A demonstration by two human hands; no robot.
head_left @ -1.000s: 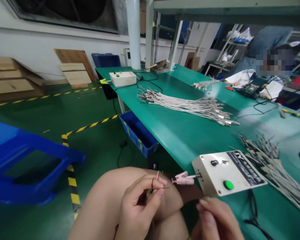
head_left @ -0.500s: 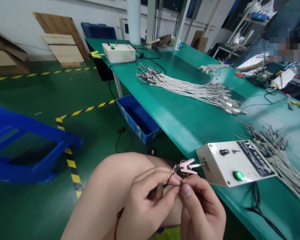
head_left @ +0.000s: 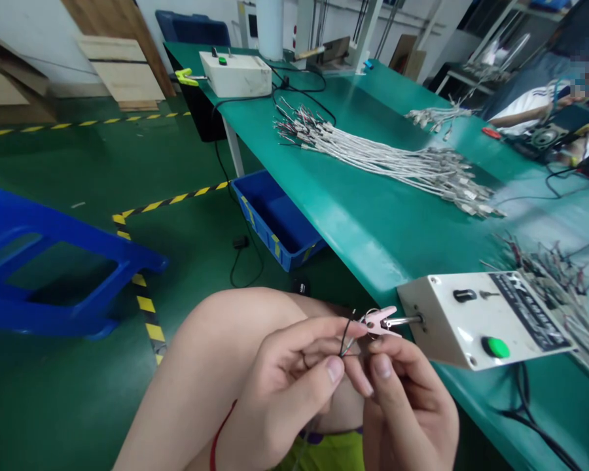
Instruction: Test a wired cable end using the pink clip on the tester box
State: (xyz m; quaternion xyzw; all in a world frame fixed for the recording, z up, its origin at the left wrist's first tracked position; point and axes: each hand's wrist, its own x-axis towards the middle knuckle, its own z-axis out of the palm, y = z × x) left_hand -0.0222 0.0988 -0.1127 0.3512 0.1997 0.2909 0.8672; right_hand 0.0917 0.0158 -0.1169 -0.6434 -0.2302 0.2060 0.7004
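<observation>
head view: wire ends (head_left: 344,335) between both hands

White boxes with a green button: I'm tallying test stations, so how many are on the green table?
2. One box sits at the near table edge, right by the hands; the other box sits at the far end. More may lie outside the picture.

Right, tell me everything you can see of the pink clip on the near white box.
The pink clip looks like plastic, shaped like a small clothespin. It sticks out sideways from the left face of the white box on a thin metal rod, past the green table's edge. Its tips point toward the thin wires pinched in the left hand and right hand; contact is unclear.
</observation>
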